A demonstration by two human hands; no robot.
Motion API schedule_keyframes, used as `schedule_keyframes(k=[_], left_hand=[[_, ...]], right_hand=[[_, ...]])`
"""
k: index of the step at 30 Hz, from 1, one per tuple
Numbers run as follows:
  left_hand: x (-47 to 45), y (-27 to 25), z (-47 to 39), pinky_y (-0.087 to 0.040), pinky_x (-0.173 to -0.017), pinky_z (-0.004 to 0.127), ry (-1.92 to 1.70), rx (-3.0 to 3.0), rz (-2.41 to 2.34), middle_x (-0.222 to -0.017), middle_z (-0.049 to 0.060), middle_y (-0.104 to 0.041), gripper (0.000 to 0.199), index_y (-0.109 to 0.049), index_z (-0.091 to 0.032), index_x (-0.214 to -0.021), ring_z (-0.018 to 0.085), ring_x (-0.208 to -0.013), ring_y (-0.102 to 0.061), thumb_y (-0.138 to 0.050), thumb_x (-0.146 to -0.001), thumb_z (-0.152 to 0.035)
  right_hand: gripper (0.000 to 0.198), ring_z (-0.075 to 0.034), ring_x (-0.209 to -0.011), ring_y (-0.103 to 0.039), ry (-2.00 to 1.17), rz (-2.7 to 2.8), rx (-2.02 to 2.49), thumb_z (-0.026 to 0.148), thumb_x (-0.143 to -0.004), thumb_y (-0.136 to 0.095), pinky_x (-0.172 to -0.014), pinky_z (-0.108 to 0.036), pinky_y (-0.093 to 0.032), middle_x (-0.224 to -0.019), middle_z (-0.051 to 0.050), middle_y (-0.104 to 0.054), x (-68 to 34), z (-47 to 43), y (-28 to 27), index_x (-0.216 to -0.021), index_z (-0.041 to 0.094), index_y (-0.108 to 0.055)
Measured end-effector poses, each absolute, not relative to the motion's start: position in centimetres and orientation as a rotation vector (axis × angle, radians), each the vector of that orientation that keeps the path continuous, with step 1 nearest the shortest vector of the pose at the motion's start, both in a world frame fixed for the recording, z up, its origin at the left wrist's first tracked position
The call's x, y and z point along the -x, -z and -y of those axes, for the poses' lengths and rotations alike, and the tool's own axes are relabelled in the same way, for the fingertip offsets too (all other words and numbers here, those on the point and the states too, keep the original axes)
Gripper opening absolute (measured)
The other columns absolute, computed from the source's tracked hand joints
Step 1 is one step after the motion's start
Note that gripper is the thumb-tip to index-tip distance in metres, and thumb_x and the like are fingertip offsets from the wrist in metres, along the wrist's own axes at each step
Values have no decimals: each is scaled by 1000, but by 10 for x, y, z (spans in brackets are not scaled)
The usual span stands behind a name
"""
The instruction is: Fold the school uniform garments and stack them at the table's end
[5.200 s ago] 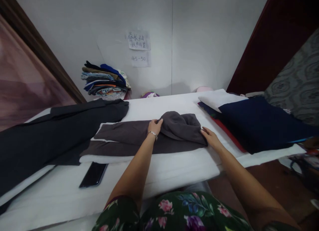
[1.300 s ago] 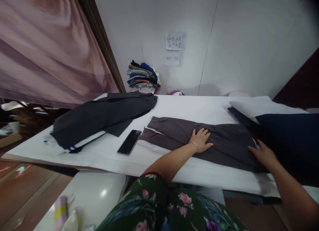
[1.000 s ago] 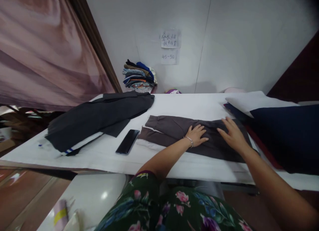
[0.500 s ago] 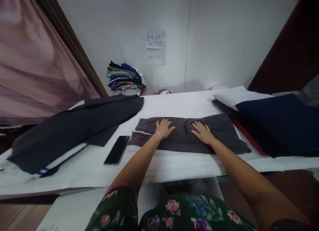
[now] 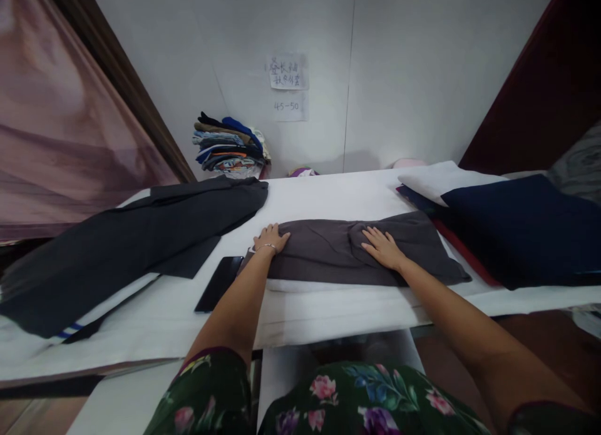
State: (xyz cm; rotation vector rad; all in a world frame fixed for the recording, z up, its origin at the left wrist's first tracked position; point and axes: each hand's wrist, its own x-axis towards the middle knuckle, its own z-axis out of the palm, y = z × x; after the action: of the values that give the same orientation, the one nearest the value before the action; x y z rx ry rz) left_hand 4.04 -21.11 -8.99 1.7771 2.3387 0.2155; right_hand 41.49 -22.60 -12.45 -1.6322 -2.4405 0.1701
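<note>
A dark grey-brown garment, folded into a long strip like trousers [image 5: 323,250], lies across the white-covered table [image 5: 310,197] in front of me. My left hand [image 5: 271,238], with a bracelet at the wrist, rests flat on the garment's left end, fingers spread. Flat on its right half, beside a raised crease, lies my right hand [image 5: 384,247], its fingers apart. Neither hand grips the cloth. A black phone [image 5: 220,281] lies just left of the garment, partly covered by my left forearm.
Dark grey clothes [image 5: 141,235] spread over the table's left side. Navy garments [image 5: 526,228], with red and white cloth, lie at the right. Behind the table stands a stack of folded clothes [image 5: 230,147]. Handwritten paper notes [image 5: 288,72] hang on the wall.
My left hand has slid leftward over the garment to its left end. My right hand stays in about the same place. The view has shifted slightly.
</note>
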Motion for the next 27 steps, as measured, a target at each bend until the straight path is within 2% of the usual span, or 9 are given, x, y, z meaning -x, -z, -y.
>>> schedule_keyframes(k=[5,9,12,17,22,27], left_hand=[[-22,78,217,-38,-101,38,-306,-1665,-2316,-140,11,-47,59,-47,-16,-134,26,-127,-45,-34,-89,-52],[-24,81,252,-35,-103,43,-350,-1821,-2377,-141,11,-45,55,-51,-18,-129,28,-129,-41,-45,-86,-50],[-36,88,289,-30,-106,49,-487,-2020,-2357,-143,11,-43,49,-54,-19,-127,28,-133,-35,-48,-86,-45],[-42,106,343,-28,-109,46,-728,-2297,-2058,-136,7,-52,37,-63,-23,-115,24,-131,-39,-52,-85,-40],[-32,122,371,-24,-109,50,-679,-2358,-1980,-133,6,-55,32,-66,-25,-110,25,-127,-44,-54,-83,-38],[-32,123,372,-25,-109,48,-635,-2198,-2219,-134,4,-55,32,-63,-26,-114,24,-130,-40,-51,-84,-31]], right_hand=[[53,-24,-139,-25,-153,2386,1570,50,-94,-30,-110,-54,-20,-148,-8,-34,-417,227,126,-139,25,-41],[48,-26,-135,-33,-96,2259,1467,48,-91,-40,-108,-54,-25,-143,-11,-42,-420,231,128,-129,21,-53],[37,-26,-129,-41,4,2157,1292,41,-89,-46,-105,-53,-31,-136,-10,-51,-424,237,127,-115,22,-63],[21,-24,-113,-56,54,2096,1007,27,-87,-51,-99,-49,-41,-114,-9,-66,-421,260,118,-98,21,-68],[20,-22,-117,-54,-89,2233,756,21,-86,-53,-98,-45,-43,-116,-8,-65,-403,299,120,-100,21,-67],[26,-26,-120,-51,-177,2463,736,31,-88,-55,-100,-50,-39,-123,-10,-62,-392,315,130,-109,21,-65]])
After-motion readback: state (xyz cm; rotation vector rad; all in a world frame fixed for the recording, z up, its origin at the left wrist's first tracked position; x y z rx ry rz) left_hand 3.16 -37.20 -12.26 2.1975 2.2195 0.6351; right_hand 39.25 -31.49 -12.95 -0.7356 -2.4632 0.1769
